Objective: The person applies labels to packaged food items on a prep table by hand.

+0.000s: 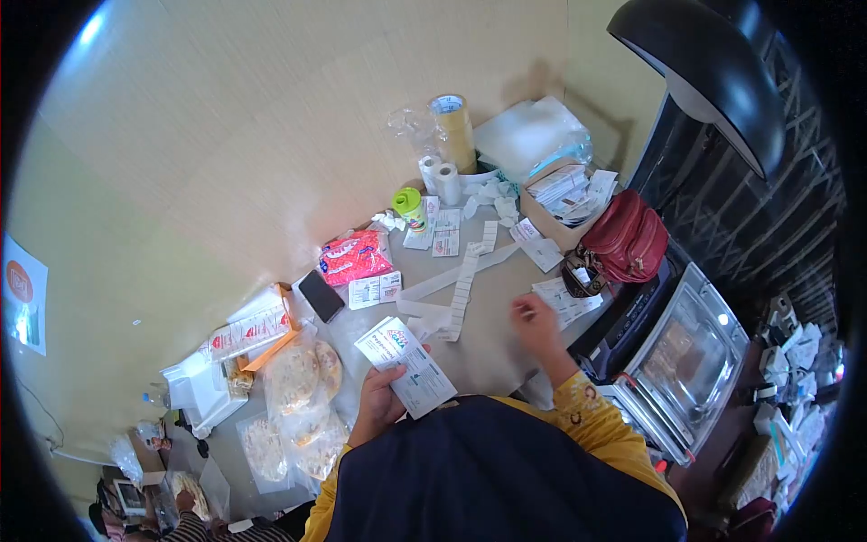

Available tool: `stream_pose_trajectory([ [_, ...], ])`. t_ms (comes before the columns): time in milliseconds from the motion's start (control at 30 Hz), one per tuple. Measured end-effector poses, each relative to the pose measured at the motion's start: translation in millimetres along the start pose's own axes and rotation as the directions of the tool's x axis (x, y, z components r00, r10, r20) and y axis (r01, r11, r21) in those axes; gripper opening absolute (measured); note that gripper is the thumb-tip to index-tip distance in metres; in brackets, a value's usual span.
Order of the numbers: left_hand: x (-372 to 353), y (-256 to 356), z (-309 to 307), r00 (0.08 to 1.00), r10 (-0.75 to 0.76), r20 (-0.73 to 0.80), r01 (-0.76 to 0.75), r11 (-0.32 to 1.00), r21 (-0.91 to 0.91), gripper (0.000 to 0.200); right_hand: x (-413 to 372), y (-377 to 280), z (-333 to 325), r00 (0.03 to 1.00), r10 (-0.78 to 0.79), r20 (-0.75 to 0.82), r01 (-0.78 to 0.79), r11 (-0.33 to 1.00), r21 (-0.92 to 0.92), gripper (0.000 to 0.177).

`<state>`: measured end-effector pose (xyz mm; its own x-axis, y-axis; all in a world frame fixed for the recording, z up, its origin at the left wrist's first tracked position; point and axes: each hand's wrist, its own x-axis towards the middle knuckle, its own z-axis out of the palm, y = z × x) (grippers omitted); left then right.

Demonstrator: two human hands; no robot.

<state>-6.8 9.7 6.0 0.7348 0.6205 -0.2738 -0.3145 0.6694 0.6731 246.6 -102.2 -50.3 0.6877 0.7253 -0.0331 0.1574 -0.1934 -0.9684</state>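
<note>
My left hand (pixel 381 395) holds a stack of printed cards (pixel 406 366) low in front of my body, its fingers wrapped round the lower left side. To the right, my right hand (pixel 535 322) is raised over the table, its fingers bent; whether they hold anything is too small to tell. Near it lies a printed sheet (pixel 569 304). A strip of white labels (pixel 462 294) runs up the table between my hands. Left of the strip sit small printed cards (pixel 375 289) and a dark phone (pixel 321 296).
Bagged flatbreads (pixel 293 384) lie at the left, near a co-worker's hand (pixel 185 499). Tape rolls (pixel 454 135), a green-lidded cup (pixel 409 206) and a box of cards (pixel 542 221) stand at the back. A red bag (pixel 628 237), sealing machine (pixel 686 352) and lamp (pixel 709 72) are right.
</note>
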Motion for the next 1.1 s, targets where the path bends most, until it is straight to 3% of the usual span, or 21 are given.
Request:
stream_pose_trajectory([
  [33, -1.9, -3.0, 4.6, 1.0, -0.02, -0.008, 0.02, 1.0, -0.006, 0.061, -6.6, -17.2, 10.5, 0.991, -0.063, 0.114, 0.06, 0.998, 0.035, 0.016],
  [100, -1.2, -5.1, 9.6, 0.999, -0.05, -0.006, 0.05, 0.999, -0.018, 0.064, -8.9, -25.9, 39.8, 0.85, -0.504, 0.155, 0.495, 0.864, 0.097, 0.016],
  [167, -5.2, -2.0, 8.9, 0.997, -0.077, -0.005, 0.077, 0.997, -0.027, 0.064, -12.1, -44.2, 60.0, 0.772, -0.591, 0.233, 0.575, 0.806, 0.138, 0.018],
  [267, -8.2, -2.5, 5.7, 0.997, -0.071, -0.026, 0.071, 0.997, -0.017, 0.066, -10.8, -52.9, 72.5, 0.759, -0.44, 0.48, 0.426, 0.893, 0.145, 0.018],
  [367, -12.5, -3.5, 4.6, 0.999, -0.044, -0.019, 0.044, 0.999, -0.011, 0.069, -12.8, -55.1, 75.5, 0.791, -0.3, 0.534, 0.235, 0.954, 0.187, 0.016],
  [567, -13.9, -1.6, 8.7, 0.994, -0.105, -0.01, 0.105, 0.992, 0.064, 0.067, -7.1, -60.1, 66.0, 0.773, -0.281, 0.568, 0.197, 0.959, 0.206, 0.016],
  [633, -12.3, -2.3, 0.1, 0.996, -0.083, 0.035, 0.08, 0.994, 0.077, 0.057, -6.8, -56.8, 71.0, 0.763, -0.37, 0.531, 0.272, 0.928, 0.256, 0.017],
  [667, -14.6, -0.2, 5.5, 0.993, -0.115, -0.026, 0.117, 0.989, 0.092, 0.061, -6.3, -50.2, 74.3, 0.718, -0.576, 0.392, 0.496, 0.817, 0.293, 0.015],
  [700, -13.3, -1.2, 21.1, 0.998, -0.061, 0.015, 0.059, 0.993, 0.098, 0.064, -5.8, -57.8, 64.4, 0.631, -0.639, 0.44, 0.647, 0.747, 0.155, 0.016],
  [733, -11.6, -4.1, 18.4, 0.999, -0.041, -0.01, 0.042, 0.991, 0.125, 0.068, -4.9, -58.2, 63.7, 0.612, -0.619, 0.492, 0.69, 0.722, 0.05, 0.018],
  [800, -6.8, -6.0, -5.4, 0.995, -0.093, -0.034, 0.097, 0.983, 0.154, 0.072, -5.8, -52.2, 66.5, 0.582, -0.681, 0.445, 0.757, 0.654, 0.011, 0.015],
  [833, -0.4, -7.4, -6.5, 0.994, -0.091, 0.058, 0.083, 0.989, 0.121, 0.071, -6.7, -52.7, 64.3, 0.565, -0.7, 0.437, 0.793, 0.607, -0.053, 0.013],
  [967, 6.1, -7.7, -13.3, 0.989, -0.147, 0.003, 0.145, 0.979, 0.145, 0.071, -12.6, -57.4, 54.9, 0.488, -0.735, 0.471, 0.867, 0.469, -0.167, 0.009],
  [1100, 19.7, -4.8, -41.4, 0.972, -0.196, 0.129, 0.158, 0.953, 0.258, 0.064, -17.6, -57.8, 48.4, 0.502, -0.716, 0.485, 0.863, 0.454, -0.222, 0.011],
])
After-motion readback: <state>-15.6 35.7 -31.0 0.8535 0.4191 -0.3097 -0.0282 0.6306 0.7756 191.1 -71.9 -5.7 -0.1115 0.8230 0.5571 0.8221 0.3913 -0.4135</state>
